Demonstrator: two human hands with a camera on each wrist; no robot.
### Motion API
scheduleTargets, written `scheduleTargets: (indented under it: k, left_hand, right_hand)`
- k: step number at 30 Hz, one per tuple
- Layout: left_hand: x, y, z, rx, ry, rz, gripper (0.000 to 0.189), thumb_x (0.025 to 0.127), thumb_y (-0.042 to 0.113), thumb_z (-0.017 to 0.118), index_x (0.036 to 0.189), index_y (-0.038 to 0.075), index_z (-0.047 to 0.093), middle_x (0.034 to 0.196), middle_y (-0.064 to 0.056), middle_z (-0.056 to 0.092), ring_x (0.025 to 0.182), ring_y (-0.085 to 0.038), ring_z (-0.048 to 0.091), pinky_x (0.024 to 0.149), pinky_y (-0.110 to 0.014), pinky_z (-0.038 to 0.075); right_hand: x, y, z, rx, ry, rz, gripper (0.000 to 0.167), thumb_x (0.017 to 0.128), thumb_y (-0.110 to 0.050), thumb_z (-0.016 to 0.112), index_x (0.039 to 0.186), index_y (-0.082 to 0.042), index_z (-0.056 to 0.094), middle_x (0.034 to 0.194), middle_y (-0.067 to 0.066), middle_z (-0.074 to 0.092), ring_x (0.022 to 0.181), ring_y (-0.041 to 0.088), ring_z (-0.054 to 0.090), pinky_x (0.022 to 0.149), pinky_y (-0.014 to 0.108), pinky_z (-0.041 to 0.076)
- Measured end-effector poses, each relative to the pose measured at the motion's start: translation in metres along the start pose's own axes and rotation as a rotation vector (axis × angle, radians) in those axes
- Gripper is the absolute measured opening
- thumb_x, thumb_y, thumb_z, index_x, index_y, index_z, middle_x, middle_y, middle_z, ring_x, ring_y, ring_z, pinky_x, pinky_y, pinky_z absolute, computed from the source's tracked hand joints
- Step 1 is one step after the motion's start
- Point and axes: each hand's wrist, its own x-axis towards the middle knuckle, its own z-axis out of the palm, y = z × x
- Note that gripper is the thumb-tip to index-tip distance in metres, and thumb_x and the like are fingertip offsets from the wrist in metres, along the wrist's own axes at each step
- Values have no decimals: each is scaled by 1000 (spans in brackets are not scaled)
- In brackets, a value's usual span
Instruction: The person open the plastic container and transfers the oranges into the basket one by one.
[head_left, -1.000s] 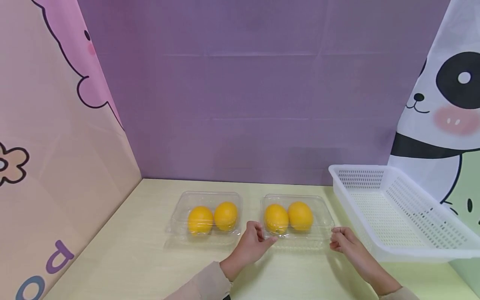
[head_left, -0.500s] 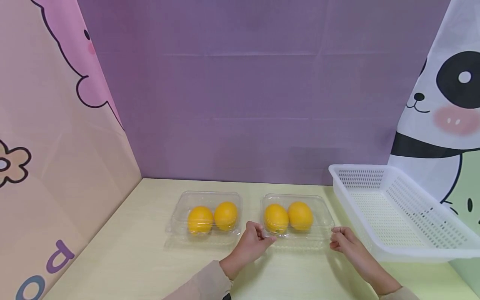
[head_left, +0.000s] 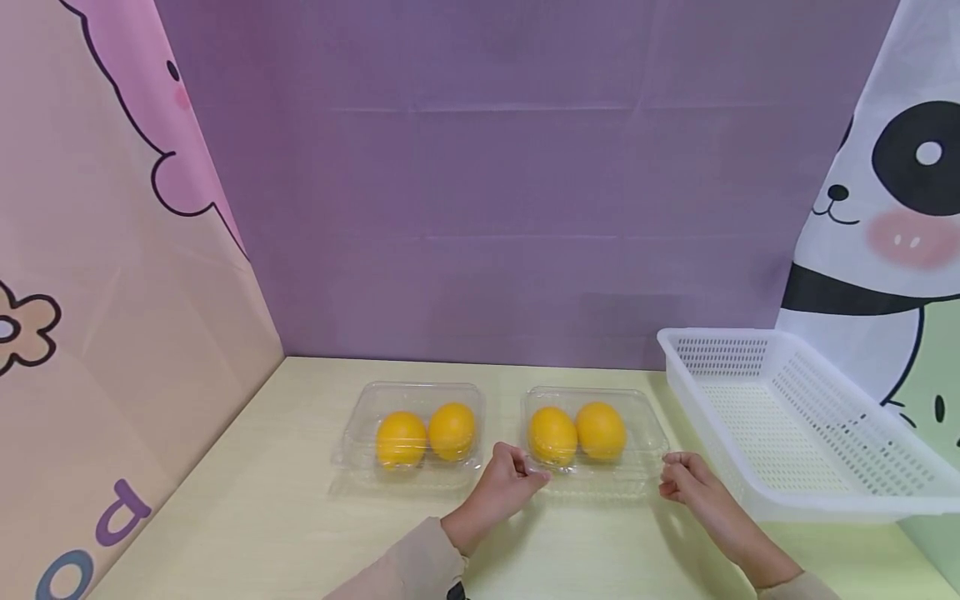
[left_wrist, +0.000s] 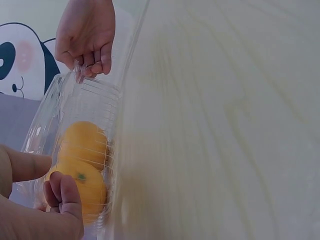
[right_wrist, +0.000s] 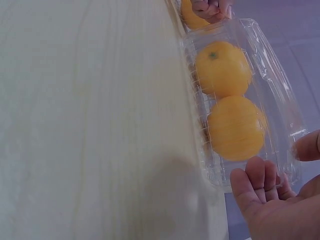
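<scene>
A clear plastic clamshell box (head_left: 639, 429) sits on the table, lid down, with two oranges, one at left (head_left: 553, 436) and one at right (head_left: 601, 432), inside. At its front left corner my left hand (head_left: 501, 490) pinches the rim between thumb and fingers. My right hand (head_left: 699, 493) pinches the front right corner the same way. The right wrist view shows the thumb (right_wrist: 307, 146) at the lid's edge and the fingers (right_wrist: 256, 175) curled by the box's end. Left of it lies a second clamshell box (head_left: 360, 417), also holding two oranges (head_left: 401, 439).
A white perforated plastic basket (head_left: 750, 475) stands on the right, close beside my right hand. The pale wooden table (head_left: 247, 517) meets a purple backdrop (head_left: 465, 208) behind. Printed cloth panels with cartoon figures line both sides.
Almost nothing differs. My left thumb has shifted very slightly left along the front rim. Both boxes, the oranges and my right hand stay where they were.
</scene>
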Motion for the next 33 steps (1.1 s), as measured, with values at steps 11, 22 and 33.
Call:
scheduleTargets:
  k: [11, 22, 33]
  left_hand:
    - [-1, 3, -5, 18, -25, 22, 36, 89, 10, 73, 102, 3, 40, 89, -6, 49, 80, -18, 51, 66, -28, 42]
    - [1, 2, -7, 35, -64, 30, 71, 85, 13, 78, 133, -4, 29, 88, -5, 56, 71, -15, 53, 66, -28, 44]
    - [2, 4, -7, 108, -15, 50, 95, 80, 21, 84, 149, -6, 23, 126, -18, 48, 111, -34, 56, 96, -51, 49]
  right_hand:
    - [2, 2, 0, -22, 2, 1, 35, 105, -16, 41, 129, 8, 35, 117, 18, 48, 103, 21, 52, 90, 26, 50]
    - [4, 1, 1, -3, 20, 32, 37, 103, -16, 43, 130, 8, 35, 114, 16, 48, 100, 20, 53, 88, 26, 50]
    - [2, 0, 1, 4, 14, 30, 36, 103, -17, 43, 129, 6, 35, 116, 17, 47, 101, 22, 53, 89, 27, 49]
